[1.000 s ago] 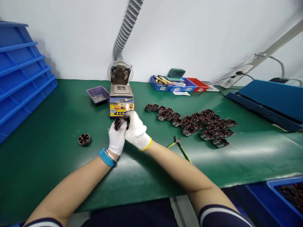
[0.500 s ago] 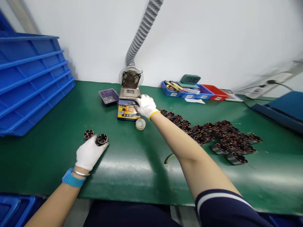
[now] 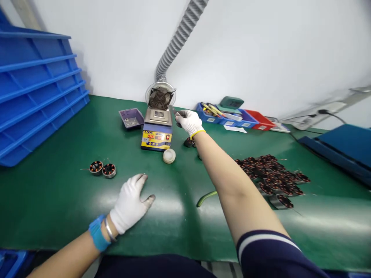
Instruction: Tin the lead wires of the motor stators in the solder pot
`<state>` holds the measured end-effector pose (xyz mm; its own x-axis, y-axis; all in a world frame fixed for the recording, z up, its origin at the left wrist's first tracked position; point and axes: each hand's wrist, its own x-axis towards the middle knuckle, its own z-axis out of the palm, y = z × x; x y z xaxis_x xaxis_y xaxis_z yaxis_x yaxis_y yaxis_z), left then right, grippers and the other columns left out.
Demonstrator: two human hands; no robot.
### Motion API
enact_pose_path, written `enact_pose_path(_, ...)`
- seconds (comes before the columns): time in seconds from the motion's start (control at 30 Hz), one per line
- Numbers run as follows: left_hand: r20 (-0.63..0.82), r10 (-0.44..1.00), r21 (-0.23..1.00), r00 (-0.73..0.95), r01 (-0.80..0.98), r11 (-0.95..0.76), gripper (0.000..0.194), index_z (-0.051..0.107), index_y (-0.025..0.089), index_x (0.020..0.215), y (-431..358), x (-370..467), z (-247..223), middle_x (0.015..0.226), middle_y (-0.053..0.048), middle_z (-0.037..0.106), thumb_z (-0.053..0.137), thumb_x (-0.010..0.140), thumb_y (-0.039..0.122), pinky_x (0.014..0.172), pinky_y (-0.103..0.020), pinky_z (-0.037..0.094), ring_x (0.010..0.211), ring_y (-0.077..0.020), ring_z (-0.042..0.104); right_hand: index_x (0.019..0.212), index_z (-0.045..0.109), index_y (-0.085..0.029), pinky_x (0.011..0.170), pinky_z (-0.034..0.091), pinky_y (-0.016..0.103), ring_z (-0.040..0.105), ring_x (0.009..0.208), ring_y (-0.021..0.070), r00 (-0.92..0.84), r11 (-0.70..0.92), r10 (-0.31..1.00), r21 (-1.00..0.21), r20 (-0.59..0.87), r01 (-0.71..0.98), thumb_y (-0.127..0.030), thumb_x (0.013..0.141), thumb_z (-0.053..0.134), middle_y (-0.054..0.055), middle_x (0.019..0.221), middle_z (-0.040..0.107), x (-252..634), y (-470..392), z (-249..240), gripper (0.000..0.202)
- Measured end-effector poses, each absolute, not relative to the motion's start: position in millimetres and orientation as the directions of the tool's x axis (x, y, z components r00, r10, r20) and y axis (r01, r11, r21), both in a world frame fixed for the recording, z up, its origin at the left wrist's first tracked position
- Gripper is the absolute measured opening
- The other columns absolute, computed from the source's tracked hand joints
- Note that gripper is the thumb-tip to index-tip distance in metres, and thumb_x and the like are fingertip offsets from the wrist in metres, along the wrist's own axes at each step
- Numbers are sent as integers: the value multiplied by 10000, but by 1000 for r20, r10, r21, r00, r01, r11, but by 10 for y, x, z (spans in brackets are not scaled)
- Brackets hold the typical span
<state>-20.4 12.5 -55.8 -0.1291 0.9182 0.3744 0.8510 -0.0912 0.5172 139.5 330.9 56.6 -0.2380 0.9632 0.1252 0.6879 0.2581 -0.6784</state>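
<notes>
My left hand [image 3: 130, 204], in a white glove, is over the green table [image 3: 162, 227] with fingers apart and nothing in it. To its upper left, two motor stators [image 3: 109, 170] with copper windings sit side by side. My right hand [image 3: 189, 121], also gloved, is closed around a thin flat metal tool [image 3: 173, 110] whose exact kind I cannot make out. The tool's tip points toward the right rear of the yellow and blue solder pot [image 3: 156, 135], which has a lit display. A small round white container [image 3: 169, 156] stands at the pot's front right corner.
A purple tray [image 3: 131, 118] is left of the pot, under a fan with a grey hose [image 3: 179, 38]. Many stators [image 3: 272, 173] stand right, partly behind my right arm. Blue bins [image 3: 246, 119], a red bin [image 3: 261, 119], stacked blue crates [image 3: 37, 88] and a green strip [image 3: 206, 197] are around.
My left hand has let go of a stator, now beside the other one, and moved right and nearer me. My right hand has lifted the tool from the pot's front to its right rear.
</notes>
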Motion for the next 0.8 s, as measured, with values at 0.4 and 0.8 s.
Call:
enact_pose_path(0.4,372,906,658,-202,745,-104,421,667,204,1202,470,-182,-682,1241,-147,701,633,798,317,995,-511,565,1148,-322,676,1192,745,-188,809,566,257,702,698,134,-243,241,966,-645,88,725,-361,888,665,44,853,773,1351,3826,583,359)
enact_pose_path(0.8,322,778,565,-539,769,298,788,525,89,1419,1690,-1161,516,1435,-232,552,624,799,566,1095,-538,460,1292,-416,566,1266,715,-245,962,526,299,735,949,190,-278,307,950,-555,139,773,-396,925,594,30,1078,779,1432,3726,662,392)
